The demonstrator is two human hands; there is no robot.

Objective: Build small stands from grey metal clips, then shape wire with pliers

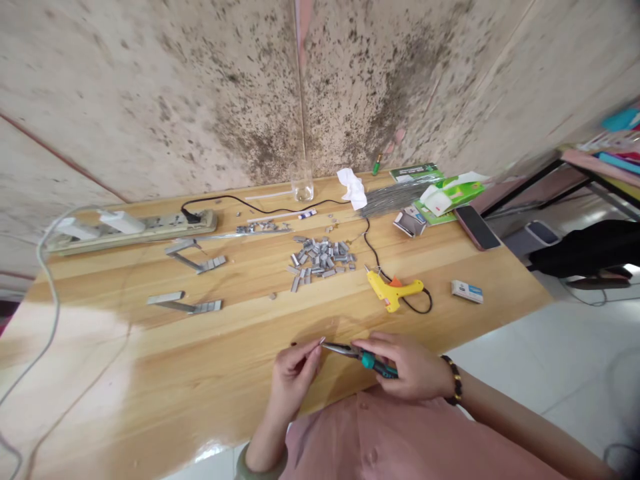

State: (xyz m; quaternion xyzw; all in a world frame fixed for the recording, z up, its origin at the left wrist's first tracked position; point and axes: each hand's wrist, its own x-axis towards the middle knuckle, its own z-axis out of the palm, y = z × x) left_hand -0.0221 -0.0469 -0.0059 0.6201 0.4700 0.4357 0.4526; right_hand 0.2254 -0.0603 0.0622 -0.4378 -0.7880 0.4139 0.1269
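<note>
My right hand (pixel 403 363) is wrapped round a pair of needle-nose pliers (pixel 373 361) with black and green handles. Their jaws point left, toward my left hand (pixel 295 377), which is closed in a pinch right at the plier tips. Whatever small thin piece sits between those fingertips is too tiny to name. Beyond both hands lies a heap of grey metal staple strips (pixel 323 257). Two angled shapes, apparently joined from such strips, rest to the left: a farther one (pixel 195 257) and a nearer one (pixel 185 303).
A yellow glue gun (pixel 393 290) with a black cord lies beyond my right hand, near a small box (pixel 467 292). Farther back are a phone (pixel 477 228), a tissue pack (pixel 453 193), thin metal wires (pixel 395 198), a clear cup (pixel 303 185) and a power strip (pixel 150 230).
</note>
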